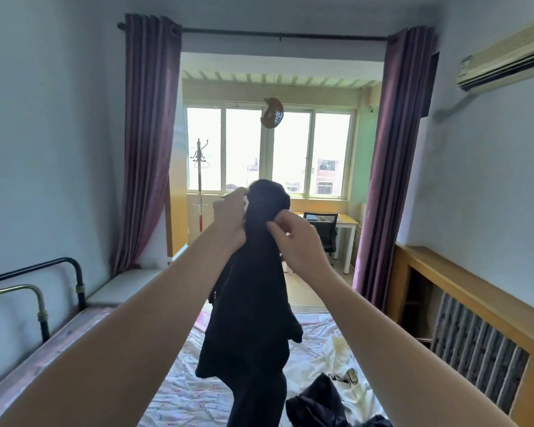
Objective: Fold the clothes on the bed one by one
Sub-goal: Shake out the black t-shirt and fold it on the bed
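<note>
garment [253,303]: dark, held up in the air above the bed, hanging long and loose; its lower end reaches down close to the bed, contact not clear.
top of garment: bunched into a lump between the two hands, likely so an edge or collar can be found before it is spread.
left hand [230,217]: on the left side of the garment's top, fingers curled round the cloth, gripping it.
right hand [293,234]: on the right side of the garment's top, fingertips pinching a fold of the cloth.
why held high: probably to let the cloth fall straight and untwist under its own weight.
bed [179,392]: below the garment, pale crumpled sheet; bare sheet lies left of the hanging cloth, roomy enough for laying it flat, by my judgement.
dark pile [315,405]: right of the garment's lower end, on the bed, not yet folded.
white cloth [336,355]: right of the garment, beyond the dark pile, rumpled.
bed rail [40,306]: well left of the garment, bounding the bed's left edge.
radiator cover [475,340]: well right of the garment, limiting room on that side.
</note>
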